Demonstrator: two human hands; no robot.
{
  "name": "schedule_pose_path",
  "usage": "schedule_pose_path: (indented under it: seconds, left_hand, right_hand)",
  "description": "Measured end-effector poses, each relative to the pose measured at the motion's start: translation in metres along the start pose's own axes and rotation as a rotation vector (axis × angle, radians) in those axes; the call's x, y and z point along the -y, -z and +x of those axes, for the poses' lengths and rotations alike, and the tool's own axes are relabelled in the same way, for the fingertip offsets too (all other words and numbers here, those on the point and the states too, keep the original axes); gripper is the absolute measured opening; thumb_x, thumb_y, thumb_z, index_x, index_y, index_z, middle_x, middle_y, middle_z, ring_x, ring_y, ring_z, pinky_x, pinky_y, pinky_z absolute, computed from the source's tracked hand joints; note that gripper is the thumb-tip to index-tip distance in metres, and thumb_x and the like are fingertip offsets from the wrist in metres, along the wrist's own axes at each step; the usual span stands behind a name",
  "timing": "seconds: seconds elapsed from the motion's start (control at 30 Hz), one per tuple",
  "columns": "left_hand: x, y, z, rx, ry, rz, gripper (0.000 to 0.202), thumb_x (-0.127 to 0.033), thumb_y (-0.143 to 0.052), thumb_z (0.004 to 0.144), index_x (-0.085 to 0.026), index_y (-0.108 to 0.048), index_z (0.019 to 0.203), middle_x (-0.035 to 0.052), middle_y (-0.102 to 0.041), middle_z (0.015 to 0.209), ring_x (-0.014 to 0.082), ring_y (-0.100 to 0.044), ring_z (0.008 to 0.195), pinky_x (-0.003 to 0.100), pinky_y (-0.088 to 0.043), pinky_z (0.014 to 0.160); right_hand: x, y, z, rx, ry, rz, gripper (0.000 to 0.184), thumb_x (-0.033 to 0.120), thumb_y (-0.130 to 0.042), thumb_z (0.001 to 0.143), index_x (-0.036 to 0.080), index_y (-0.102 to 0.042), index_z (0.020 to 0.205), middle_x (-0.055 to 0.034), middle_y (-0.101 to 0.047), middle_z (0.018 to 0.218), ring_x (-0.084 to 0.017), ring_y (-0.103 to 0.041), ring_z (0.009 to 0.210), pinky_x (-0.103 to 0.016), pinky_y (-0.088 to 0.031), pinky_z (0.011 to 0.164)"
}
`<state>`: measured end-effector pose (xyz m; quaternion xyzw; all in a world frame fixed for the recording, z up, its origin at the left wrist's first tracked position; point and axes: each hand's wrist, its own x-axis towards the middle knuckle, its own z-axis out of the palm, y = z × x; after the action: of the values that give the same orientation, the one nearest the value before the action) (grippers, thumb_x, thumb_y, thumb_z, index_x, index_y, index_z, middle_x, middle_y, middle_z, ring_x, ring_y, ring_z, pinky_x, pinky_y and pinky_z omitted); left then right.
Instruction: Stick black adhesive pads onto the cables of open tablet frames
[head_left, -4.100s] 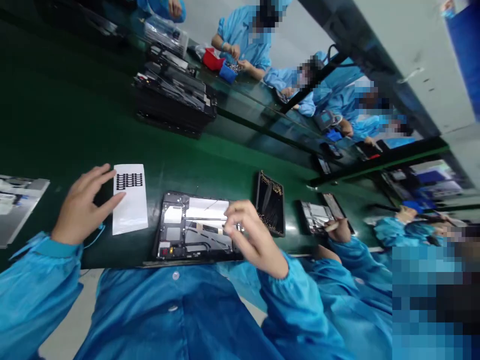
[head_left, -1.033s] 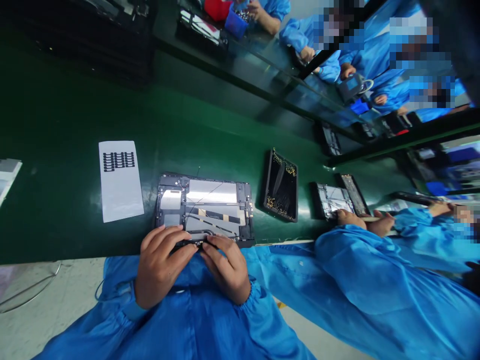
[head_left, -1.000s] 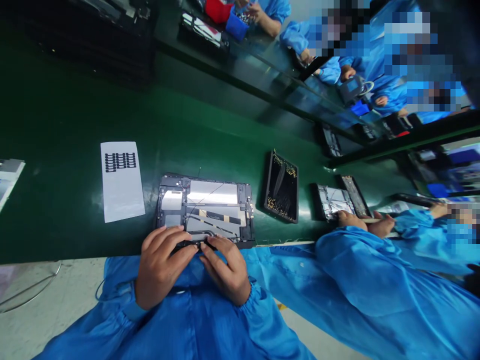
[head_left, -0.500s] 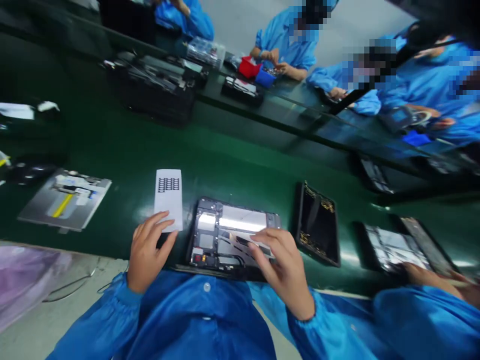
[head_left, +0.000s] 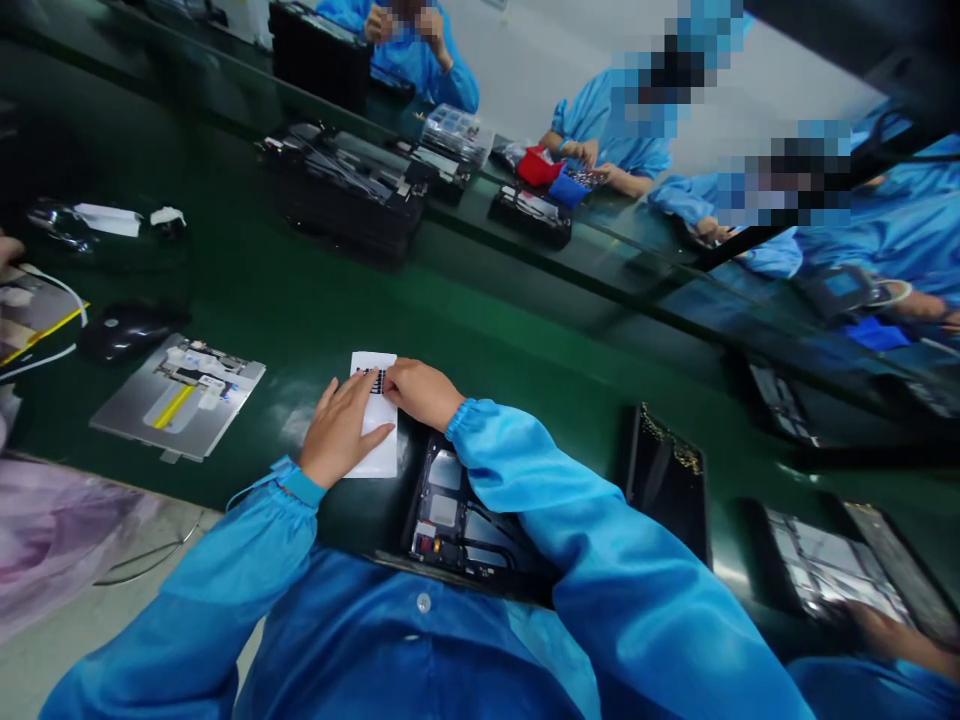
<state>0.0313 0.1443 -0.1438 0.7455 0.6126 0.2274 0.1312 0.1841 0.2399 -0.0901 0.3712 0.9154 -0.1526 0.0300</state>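
Note:
A white sheet [head_left: 381, 462] with rows of small black stickers lies on the green table in front of me. Across its left part rests my left hand [head_left: 339, 428], fingers stretched out and flat, holding nothing. At the sheet's upper right my right hand [head_left: 421, 388] has its fingers bent and pressed together over the black stickers; whatever is between the fingertips is hidden. Under my right forearm sits an opened tablet [head_left: 444, 508], its inner parts and cables showing. My sleeve covers the tablet's right side.
To the left are a silver panel [head_left: 225, 405] with yellow tape and a black computer mouse [head_left: 127, 328]. A black tray [head_left: 667, 480] stands right of my sleeve. Co-workers in blue sit across the glass shelf, which carries a red bin [head_left: 538, 166] and blue bin [head_left: 568, 188]. Another person's hand [head_left: 885, 625] is at right.
My right hand has left the tablet and crossed leftward to the sticker sheet, its fingers now closed there. My left hand has slid further up over the sheet. The view has shifted slightly.

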Motion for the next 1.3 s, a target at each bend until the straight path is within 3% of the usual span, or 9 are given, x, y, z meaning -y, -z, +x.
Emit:
schedule_pose_path:
  seconds: [0.17,0.3,0.43,0.5,0.6,0.7,0.8,0.93,1.3]
  left_hand:
    - [-0.004,0.003,0.004,0.017,-0.006,0.037,0.072,-0.042,-0.058,0.093,-0.013,-0.032,0.154,0.0172,-0.046,0.155,0.0317,-0.042,0.145,0.053,-0.026,0.123]
    - [-0.006,0.007,0.012,0.048,0.001,0.064,0.071,-0.047,-0.052,0.096,-0.013,-0.031,0.154,0.0151,-0.044,0.156,0.0334,-0.04,0.146,0.054,-0.023,0.124]
    - [-0.006,0.014,0.019,-0.011,-0.049,-0.004,0.069,-0.059,-0.042,0.1,-0.012,-0.039,0.151,0.012,-0.044,0.157,0.0348,-0.04,0.145,0.059,-0.025,0.123]
    - [-0.016,0.022,0.015,-0.119,-0.074,-0.07,0.066,-0.061,-0.04,0.1,-0.012,-0.049,0.143,0.008,-0.043,0.158,0.0355,-0.039,0.146,0.057,-0.028,0.123]
    - [-0.054,0.034,-0.009,-0.273,-0.088,-0.135,0.04,-0.048,-0.05,0.101,-0.028,-0.058,0.133,-0.0065,-0.05,0.152,0.0291,-0.043,0.144,0.049,-0.031,0.126]
    - [-0.113,0.031,-0.043,-0.194,-0.272,-0.164,0.024,-0.039,-0.056,0.099,-0.033,-0.062,0.122,-0.0057,-0.067,0.127,0.0251,-0.058,0.13,0.054,-0.037,0.122]
    - [-0.169,0.008,-0.068,-0.06,-0.574,-0.166,0.02,-0.029,-0.056,0.1,-0.025,-0.063,0.118,0.0005,-0.073,0.115,0.0242,-0.064,0.119,0.053,-0.044,0.113]
    - [-0.209,-0.027,-0.072,-0.049,-0.561,-0.176,0.01,-0.018,-0.059,0.096,-0.018,-0.063,0.106,0.0046,-0.073,0.106,0.0228,-0.067,0.11,0.045,-0.044,0.109]
    - [-0.21,-0.043,-0.071,0.021,-0.418,-0.231,0.011,-0.024,-0.062,0.095,-0.02,-0.055,0.103,0.0052,-0.069,0.103,0.0242,-0.064,0.106,0.039,-0.045,0.092]
  right_hand:
    - [0.002,-0.001,0.006,0.036,-0.032,-0.019,0.02,0.013,-0.05,0.102,0.007,-0.068,0.102,-0.0154,-0.067,0.105,-0.024,-0.064,0.102,-0.034,-0.048,0.093]
    - [-0.009,0.031,-0.018,-0.099,0.041,0.093,0.019,0.021,-0.044,0.107,0.013,-0.061,0.104,-0.009,-0.063,0.107,-0.019,-0.058,0.107,-0.032,-0.045,0.101]
    - [-0.014,0.074,-0.131,-0.528,0.172,0.341,0.012,0.025,-0.044,0.107,0.021,-0.053,0.101,-0.0047,-0.057,0.103,-0.018,-0.056,0.103,-0.036,-0.049,0.095]
    - [-0.01,0.075,-0.206,-0.62,0.119,0.402,0.005,0.021,-0.051,0.104,0.022,-0.053,0.1,-0.0048,-0.057,0.1,-0.019,-0.057,0.099,-0.036,-0.05,0.09]
    - [-0.004,0.041,-0.3,-0.575,-0.099,0.417,0.009,0.014,-0.053,0.101,0.022,-0.054,0.103,-0.0057,-0.057,0.098,-0.02,-0.057,0.096,-0.036,-0.051,0.085]
    - [0.0,-0.004,-0.346,-0.533,-0.265,0.386,0.011,0.013,-0.052,0.101,0.022,-0.055,0.106,-0.0074,-0.058,0.103,-0.021,-0.059,0.098,-0.035,-0.052,0.085]
    - [0.004,-0.029,-0.353,-0.513,-0.296,0.328,0.009,0.015,-0.052,0.102,0.021,-0.056,0.107,-0.009,-0.059,0.107,-0.021,-0.058,0.1,-0.034,-0.053,0.087]
    - [0.003,-0.036,-0.338,-0.508,-0.229,0.231,0.008,0.017,-0.051,0.103,0.018,-0.058,0.107,-0.0115,-0.061,0.109,-0.021,-0.058,0.104,-0.036,-0.053,0.091]
    - [-0.002,-0.039,-0.325,-0.462,-0.195,0.099,0.015,0.021,-0.048,0.105,0.018,-0.062,0.1,-0.0092,-0.068,0.107,-0.021,-0.06,0.101,-0.036,-0.05,0.086]
